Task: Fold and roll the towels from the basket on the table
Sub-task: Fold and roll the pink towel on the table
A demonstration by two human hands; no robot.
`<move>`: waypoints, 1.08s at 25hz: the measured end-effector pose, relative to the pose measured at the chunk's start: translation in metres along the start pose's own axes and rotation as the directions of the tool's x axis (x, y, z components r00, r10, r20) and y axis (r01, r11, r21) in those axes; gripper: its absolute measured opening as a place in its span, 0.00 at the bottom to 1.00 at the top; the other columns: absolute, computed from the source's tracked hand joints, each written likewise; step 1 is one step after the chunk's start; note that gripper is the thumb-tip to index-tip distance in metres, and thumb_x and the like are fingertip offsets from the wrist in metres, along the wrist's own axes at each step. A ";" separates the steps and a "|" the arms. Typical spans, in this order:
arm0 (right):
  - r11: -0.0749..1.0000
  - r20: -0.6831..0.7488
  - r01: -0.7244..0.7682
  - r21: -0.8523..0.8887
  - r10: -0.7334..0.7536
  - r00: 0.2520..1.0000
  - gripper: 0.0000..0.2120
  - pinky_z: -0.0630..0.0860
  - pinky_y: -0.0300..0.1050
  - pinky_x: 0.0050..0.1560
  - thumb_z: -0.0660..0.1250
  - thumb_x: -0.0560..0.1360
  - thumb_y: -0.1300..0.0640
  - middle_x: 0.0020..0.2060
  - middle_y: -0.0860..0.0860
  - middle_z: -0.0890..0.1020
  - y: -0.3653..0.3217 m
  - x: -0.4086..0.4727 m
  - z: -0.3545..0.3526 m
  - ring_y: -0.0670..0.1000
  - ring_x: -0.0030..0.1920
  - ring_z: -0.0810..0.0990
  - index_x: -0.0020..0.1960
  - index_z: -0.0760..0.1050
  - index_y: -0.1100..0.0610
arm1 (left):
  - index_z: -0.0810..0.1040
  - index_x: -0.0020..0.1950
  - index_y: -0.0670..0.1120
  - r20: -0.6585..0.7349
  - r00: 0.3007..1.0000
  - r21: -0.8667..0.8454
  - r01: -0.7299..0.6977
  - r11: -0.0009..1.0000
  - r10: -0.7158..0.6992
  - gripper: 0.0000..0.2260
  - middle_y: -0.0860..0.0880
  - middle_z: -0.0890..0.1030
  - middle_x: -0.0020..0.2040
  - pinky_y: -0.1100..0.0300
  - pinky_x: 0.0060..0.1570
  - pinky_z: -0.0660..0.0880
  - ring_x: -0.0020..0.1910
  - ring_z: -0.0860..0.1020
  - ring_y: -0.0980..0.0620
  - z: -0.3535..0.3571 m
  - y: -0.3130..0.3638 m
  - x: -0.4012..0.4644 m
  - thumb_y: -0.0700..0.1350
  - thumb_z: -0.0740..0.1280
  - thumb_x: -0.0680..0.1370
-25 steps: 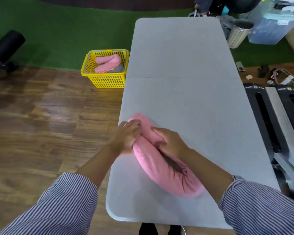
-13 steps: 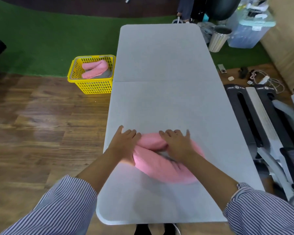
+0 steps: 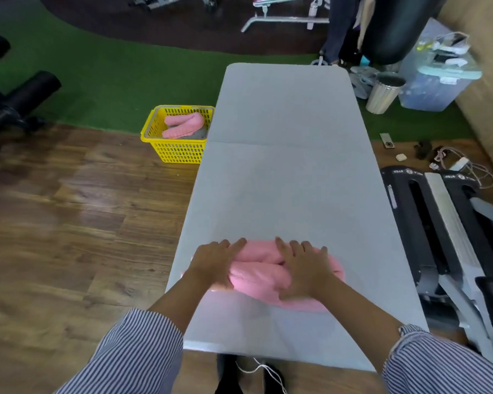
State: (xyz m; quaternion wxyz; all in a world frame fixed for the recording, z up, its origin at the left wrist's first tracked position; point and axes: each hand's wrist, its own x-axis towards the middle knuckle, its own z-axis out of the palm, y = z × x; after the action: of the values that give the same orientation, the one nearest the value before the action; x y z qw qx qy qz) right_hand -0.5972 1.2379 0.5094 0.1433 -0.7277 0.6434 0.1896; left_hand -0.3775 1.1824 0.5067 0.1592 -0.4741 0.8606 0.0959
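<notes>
A pink towel [image 3: 261, 275] lies bunched across the near part of the grey table [image 3: 291, 177]. My left hand [image 3: 215, 263] presses flat on its left end with straight fingers. My right hand [image 3: 305, 265] lies flat on its right half, fingers spread and pointing away from me. Left of the table, on the wooden floor, stands a yellow basket [image 3: 177, 149] holding another pink towel [image 3: 184, 125] on something grey.
The table's left edge runs close by my left hand. Black gym equipment [image 3: 439, 237] stands along the table's right side. A metal bin [image 3: 384, 92] and a plastic storage box [image 3: 436, 81] stand beyond the far right corner. Cables [image 3: 461, 164] lie on the floor.
The towel has turned from a diagonal lie to lying crosswise on the table. Both hands went from gripping its end to pressing flat on top, further apart.
</notes>
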 end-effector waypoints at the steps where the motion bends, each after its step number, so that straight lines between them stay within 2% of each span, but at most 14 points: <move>1: 1.000 0.067 -0.001 -0.032 0.004 0.998 0.64 0.54 0.76 0.62 0.70 0.53 0.30 0.74 0.55 0.51 0.000 -0.002 0.001 0.63 0.72 0.54 0.72 0.29 0.45 | 0.51 0.74 0.57 0.000 1.000 -0.011 0.016 1.000 -0.016 0.43 0.49 0.74 0.59 0.52 0.51 0.73 0.54 0.76 0.45 0.001 0.003 -0.005 0.57 0.72 0.66; 2: 0.997 0.119 -0.005 -0.077 0.014 0.993 0.66 0.53 0.76 0.61 0.72 0.52 0.32 0.74 0.55 0.48 -0.001 -0.004 0.003 0.64 0.72 0.52 0.71 0.27 0.44 | 0.51 0.74 0.57 0.006 1.000 -0.026 0.029 0.999 -0.029 0.43 0.49 0.74 0.59 0.52 0.51 0.73 0.54 0.76 0.45 0.002 0.005 -0.011 0.57 0.72 0.66; 3: 0.993 0.122 0.000 -0.115 0.014 0.992 0.65 0.58 0.74 0.60 0.73 0.53 0.35 0.73 0.55 0.51 -0.003 -0.005 0.003 0.64 0.70 0.56 0.71 0.27 0.43 | 0.51 0.74 0.56 0.010 0.999 -0.044 0.047 0.998 -0.046 0.43 0.48 0.74 0.59 0.51 0.51 0.73 0.54 0.76 0.45 0.005 0.008 -0.017 0.57 0.72 0.67; 4: 0.992 0.088 0.007 -0.127 0.004 0.996 0.62 0.63 0.68 0.60 0.73 0.56 0.39 0.70 0.55 0.58 -0.006 -0.004 0.004 0.62 0.67 0.62 0.71 0.30 0.43 | 0.51 0.75 0.56 0.011 0.998 -0.051 0.067 0.996 -0.066 0.43 0.47 0.74 0.59 0.51 0.52 0.73 0.54 0.76 0.44 0.008 0.010 -0.023 0.56 0.72 0.67; 6: 0.994 -0.010 0.032 -0.105 -0.033 0.999 0.54 0.67 0.60 0.57 0.71 0.60 0.42 0.64 0.53 0.65 -0.014 0.001 -0.003 0.57 0.62 0.67 0.72 0.37 0.44 | 0.51 0.75 0.55 -0.013 0.993 -0.060 0.119 0.991 -0.120 0.43 0.47 0.74 0.60 0.51 0.52 0.74 0.54 0.76 0.44 0.010 0.007 -0.036 0.54 0.72 0.67; 9: 0.995 -0.120 0.075 -0.072 -0.083 0.989 0.46 0.67 0.58 0.56 0.69 0.63 0.46 0.61 0.52 0.68 -0.039 0.015 -0.020 0.55 0.61 0.68 0.72 0.46 0.50 | 0.50 0.74 0.54 -0.077 0.976 -0.068 0.197 0.978 -0.202 0.41 0.48 0.73 0.60 0.49 0.49 0.77 0.55 0.76 0.44 0.011 -0.021 -0.052 0.54 0.70 0.67; 14: 0.983 -0.256 0.152 -0.100 -0.173 0.951 0.44 0.65 0.61 0.58 0.69 0.63 0.47 0.62 0.53 0.68 -0.114 0.048 -0.060 0.56 0.62 0.67 0.72 0.51 0.52 | 0.52 0.75 0.56 -0.186 0.940 -0.100 0.272 0.957 -0.286 0.40 0.51 0.74 0.62 0.51 0.50 0.77 0.57 0.78 0.45 0.004 -0.111 -0.081 0.56 0.68 0.68; 18: 0.980 -0.364 0.168 -0.108 -0.196 0.910 0.44 0.66 0.61 0.56 0.71 0.60 0.46 0.61 0.53 0.69 -0.199 0.080 -0.102 0.56 0.61 0.68 0.70 0.53 0.50 | 0.52 0.75 0.55 -0.265 0.923 -0.060 0.274 0.960 -0.280 0.41 0.50 0.73 0.62 0.52 0.50 0.77 0.58 0.77 0.45 -0.011 -0.210 -0.111 0.62 0.67 0.67; 23: 0.980 -0.396 0.176 -0.087 -0.196 0.897 0.46 0.67 0.60 0.55 0.72 0.57 0.45 0.59 0.51 0.70 -0.304 0.111 -0.134 0.55 0.60 0.69 0.69 0.53 0.47 | 0.51 0.75 0.55 -0.307 0.911 -0.030 0.279 0.960 -0.275 0.42 0.51 0.72 0.64 0.52 0.50 0.77 0.60 0.75 0.46 -0.015 -0.321 -0.150 0.60 0.68 0.67; 27: 0.985 -0.404 0.160 -0.067 -0.174 0.898 0.46 0.69 0.58 0.51 0.72 0.53 0.45 0.57 0.50 0.72 -0.347 0.133 -0.140 0.55 0.57 0.72 0.67 0.58 0.49 | 0.49 0.75 0.56 -0.269 0.932 0.011 0.254 0.967 -0.242 0.41 0.50 0.69 0.66 0.52 0.48 0.77 0.60 0.73 0.46 -0.008 -0.375 -0.154 0.57 0.68 0.67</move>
State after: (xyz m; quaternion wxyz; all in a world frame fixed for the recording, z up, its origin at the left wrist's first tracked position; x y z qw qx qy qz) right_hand -0.2273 1.1025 0.5598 0.0099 -0.8059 0.5912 0.0310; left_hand 0.0149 1.1013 0.5650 0.0639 -0.5839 0.8093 -0.0091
